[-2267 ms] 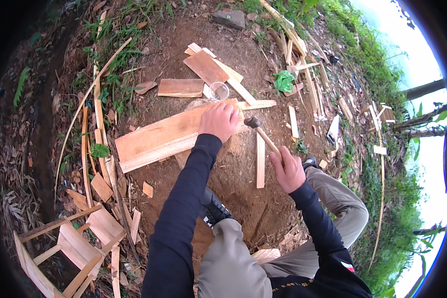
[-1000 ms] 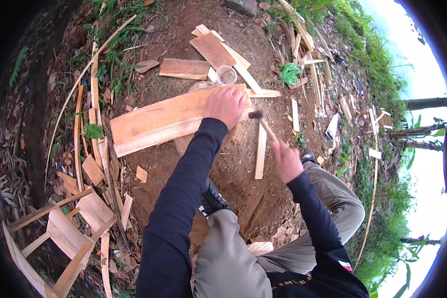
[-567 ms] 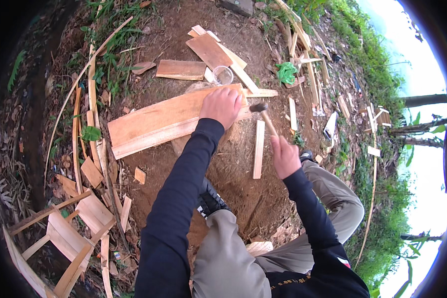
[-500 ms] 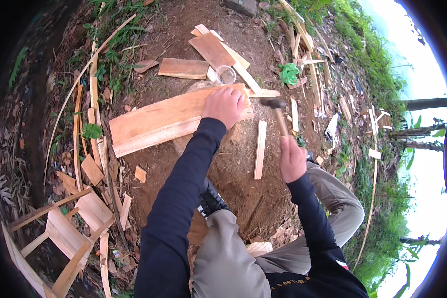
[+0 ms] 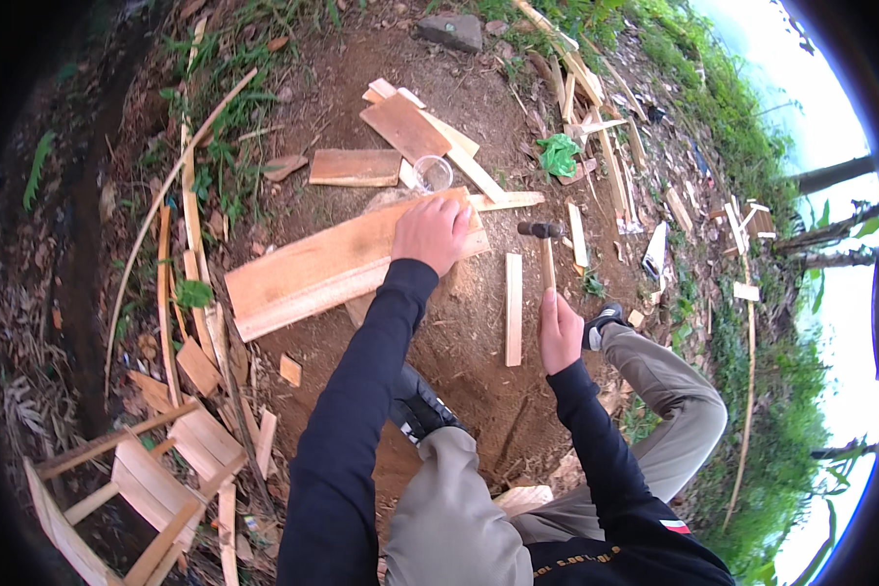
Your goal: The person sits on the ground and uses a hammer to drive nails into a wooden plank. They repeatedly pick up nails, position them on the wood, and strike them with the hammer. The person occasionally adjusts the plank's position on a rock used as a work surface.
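Observation:
My left hand (image 5: pixel 430 234) is closed over the right end of a long wooden board (image 5: pixel 313 251), its fingers bent toward the far edge. Whether something small is pinched under the fingertips is hidden. A paler strip of wood (image 5: pixel 313 305) runs along the board's near side. Both rest on a tree stump (image 5: pixel 459 283). To the right, my right hand (image 5: pixel 562 332) grips a hammer (image 5: pixel 548 262) by its wooden handle. The dark hammer head is up, apart from the board. Just beyond the board stands a clear plastic cup (image 5: pixel 433 174).
Loose boards (image 5: pixel 405 127) lie beyond the stump, and a narrow slat (image 5: pixel 514 310) in front of it. A green plastic bag (image 5: pixel 559 155) and a handsaw (image 5: pixel 655 251) are on the right. A slatted wooden frame (image 5: pixel 151 483) stands at the near left. A stone (image 5: pixel 450 32) sits far back.
The view has shifted slightly. My right hand with the hammer has drawn a little lower and away from the board's end. My left hand stays on the board.

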The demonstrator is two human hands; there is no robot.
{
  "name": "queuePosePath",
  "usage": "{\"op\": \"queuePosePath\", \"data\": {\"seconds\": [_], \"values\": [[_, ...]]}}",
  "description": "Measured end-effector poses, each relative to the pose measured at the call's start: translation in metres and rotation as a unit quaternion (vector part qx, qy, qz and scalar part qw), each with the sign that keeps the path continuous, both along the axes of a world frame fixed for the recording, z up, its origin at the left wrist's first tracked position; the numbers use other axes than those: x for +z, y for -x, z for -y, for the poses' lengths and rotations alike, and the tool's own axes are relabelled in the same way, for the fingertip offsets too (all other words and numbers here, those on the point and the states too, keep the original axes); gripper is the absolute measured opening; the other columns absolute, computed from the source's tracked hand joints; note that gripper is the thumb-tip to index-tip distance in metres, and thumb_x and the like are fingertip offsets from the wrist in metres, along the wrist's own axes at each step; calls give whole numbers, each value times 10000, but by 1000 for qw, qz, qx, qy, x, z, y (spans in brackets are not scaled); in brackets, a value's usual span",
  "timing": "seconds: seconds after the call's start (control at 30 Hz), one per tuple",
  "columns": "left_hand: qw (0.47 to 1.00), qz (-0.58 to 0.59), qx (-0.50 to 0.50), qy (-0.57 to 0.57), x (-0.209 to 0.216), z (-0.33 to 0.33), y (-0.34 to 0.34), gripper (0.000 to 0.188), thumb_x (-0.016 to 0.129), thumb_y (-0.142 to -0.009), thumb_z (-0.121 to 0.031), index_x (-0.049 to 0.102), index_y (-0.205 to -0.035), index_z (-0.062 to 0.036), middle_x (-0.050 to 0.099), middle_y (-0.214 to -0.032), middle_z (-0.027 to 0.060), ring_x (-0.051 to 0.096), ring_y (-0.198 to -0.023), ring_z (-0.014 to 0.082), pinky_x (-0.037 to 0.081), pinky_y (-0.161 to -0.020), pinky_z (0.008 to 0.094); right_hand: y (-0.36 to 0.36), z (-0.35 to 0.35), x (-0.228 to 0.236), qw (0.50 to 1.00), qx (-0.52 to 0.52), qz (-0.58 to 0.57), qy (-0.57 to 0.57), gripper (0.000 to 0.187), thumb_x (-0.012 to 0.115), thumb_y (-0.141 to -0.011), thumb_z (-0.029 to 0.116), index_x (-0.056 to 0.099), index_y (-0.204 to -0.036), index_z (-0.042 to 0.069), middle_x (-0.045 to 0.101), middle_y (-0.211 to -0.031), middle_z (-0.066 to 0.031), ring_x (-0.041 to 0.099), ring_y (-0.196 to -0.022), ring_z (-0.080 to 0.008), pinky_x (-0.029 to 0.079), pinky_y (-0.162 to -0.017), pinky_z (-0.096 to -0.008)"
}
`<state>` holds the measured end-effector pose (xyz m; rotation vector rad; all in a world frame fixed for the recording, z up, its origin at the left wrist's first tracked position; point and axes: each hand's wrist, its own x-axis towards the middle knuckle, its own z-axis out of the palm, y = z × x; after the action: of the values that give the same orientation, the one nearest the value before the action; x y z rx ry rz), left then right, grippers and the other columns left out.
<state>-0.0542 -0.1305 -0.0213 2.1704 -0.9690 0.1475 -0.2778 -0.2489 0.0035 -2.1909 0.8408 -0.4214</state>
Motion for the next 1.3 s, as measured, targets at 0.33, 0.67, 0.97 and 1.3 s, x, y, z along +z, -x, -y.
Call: {"op": "queuePosePath", "data": {"seconds": [0.33,0.67,0.97,1.3], "values": [[969,196,-127,-78,10,-59,12,387,734,-853,-395,635,-1057,-82,571,-1014,82,558,-948,281,454,-822,409,22,-10,-13,998,-21,42,-32,423,501,-1051,308,527,-767,-4,467,-558,-173,509,-477,-306,373,-498,-414],[947,239,-207,-62,36,-48,-27,348,791,-814,-281,680,-1013,-18,657,-917,101,648,-816,261,554,-716,356,35,-8,-32,977,-104,88,-163,440,485,-1060,315,521,-779,-21,390,-574,-108,385,-546,-122,349,-507,-366],[967,175,-181,-47,58,-53,-39,282,836,-784,-180,733,-974,2,696,-895,94,680,-692,173,586,-602,296,42,-16,-31,961,-136,97,-222,415,509,-1053,335,587,-852,-20,431,-585,-73,427,-568,-105,376,-524,-342],[983,-143,-111,31,65,-73,-78,255,789,-836,-63,743,-1076,12,701,-972,50,664,-801,94,547,-699,231,41,-22,-46,944,-153,119,-266,453,493,-1063,349,564,-809,-19,441,-588,-15,396,-575,-71,349,-508,-316]]}}
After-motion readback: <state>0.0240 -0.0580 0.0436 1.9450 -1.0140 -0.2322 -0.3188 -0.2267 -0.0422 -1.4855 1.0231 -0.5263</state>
